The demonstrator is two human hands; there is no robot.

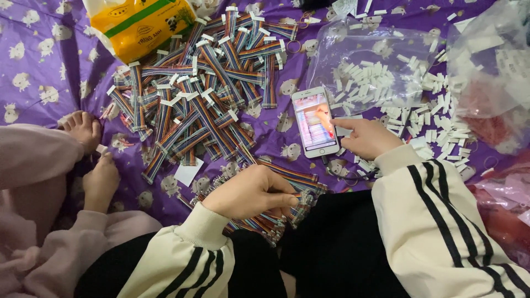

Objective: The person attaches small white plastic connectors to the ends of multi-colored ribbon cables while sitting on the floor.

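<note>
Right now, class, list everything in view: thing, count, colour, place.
rainbow-striped woven straps with white tags: many, multicolour, heaped centre-left on the sheet
purple patterned bedsheet: one, under everything
white phone: one, screen lit, centre
small white tags: many, scattered right
clear plastic bags: two, upper right
yellow-green tissue pack: one, top left
another person's foot and hand, pink sleeve: far left
left hand: on a strap bundle
right hand: beside the phone, finger pointing at it

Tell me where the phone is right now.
In the head view, the phone lies right of centre on the purple sheet, between the striped ribbon pile and the white tags; the right hand touches it.
</note>
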